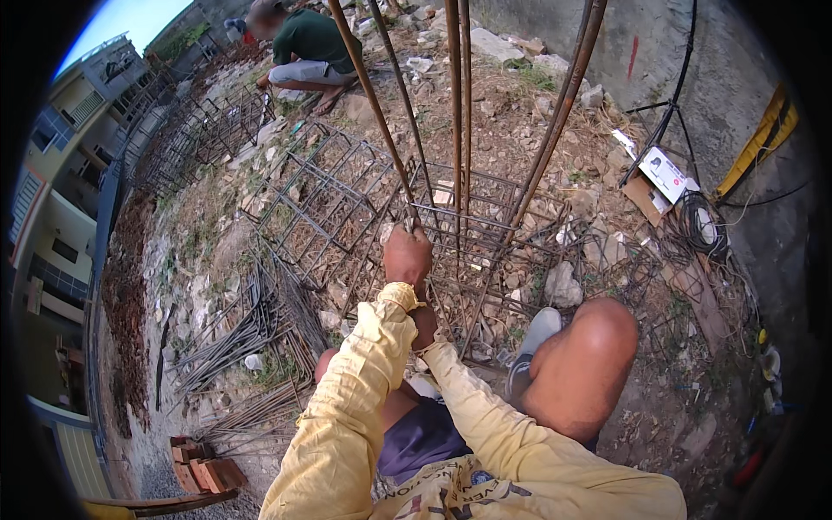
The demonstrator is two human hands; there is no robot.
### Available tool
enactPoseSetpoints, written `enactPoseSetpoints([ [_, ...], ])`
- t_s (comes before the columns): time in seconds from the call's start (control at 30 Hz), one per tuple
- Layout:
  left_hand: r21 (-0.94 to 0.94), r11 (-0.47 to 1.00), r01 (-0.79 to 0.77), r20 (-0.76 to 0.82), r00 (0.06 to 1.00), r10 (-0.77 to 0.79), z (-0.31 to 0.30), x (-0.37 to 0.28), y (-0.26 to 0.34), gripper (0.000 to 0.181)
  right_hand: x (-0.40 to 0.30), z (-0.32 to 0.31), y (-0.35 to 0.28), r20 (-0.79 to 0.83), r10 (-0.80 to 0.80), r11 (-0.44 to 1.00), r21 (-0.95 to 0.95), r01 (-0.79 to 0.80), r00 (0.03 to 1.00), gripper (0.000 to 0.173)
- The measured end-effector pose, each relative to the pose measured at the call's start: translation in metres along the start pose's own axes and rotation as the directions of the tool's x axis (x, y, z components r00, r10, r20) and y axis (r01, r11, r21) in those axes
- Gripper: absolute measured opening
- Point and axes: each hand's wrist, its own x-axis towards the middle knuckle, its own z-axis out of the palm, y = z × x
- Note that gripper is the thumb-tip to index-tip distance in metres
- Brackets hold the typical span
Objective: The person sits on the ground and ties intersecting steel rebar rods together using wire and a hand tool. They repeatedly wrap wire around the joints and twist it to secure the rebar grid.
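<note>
My left hand [407, 255] is closed in a fist at the lower end of a rusty upright steel bar [380, 107]. A short metal piece [409, 223] shows at its knuckles, against the bar; its grip hides the rest. Partly behind my left wrist is my right hand [425, 325]; its fingers and anything in them are hidden. Both hands are over a rebar mat [481, 296] of crossed bars, lying on rubble. More upright rebars [459, 110] rise from the mat ahead, with a further pair [559, 117] leaning on the right.
A rebar cage [318, 188] lies ahead left, above a pile of cut steel bars [240, 331]. Red bricks [208, 473] are stacked at lower left. Another person [315, 49] squats at the far left. A printed box [663, 174] and coiled cable [704, 224] lie by the concrete wall [728, 84].
</note>
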Motion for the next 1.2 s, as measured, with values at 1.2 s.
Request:
enactPoseSetpoints([
  [1.2,-0.049,0.997,-0.054,0.390,0.918,0.069,-0.033,-0.015,0.005,0.056,0.032,-0.049,-0.006,0.155,-0.201,0.927,-0.290,0.239,0.967,0.065],
])
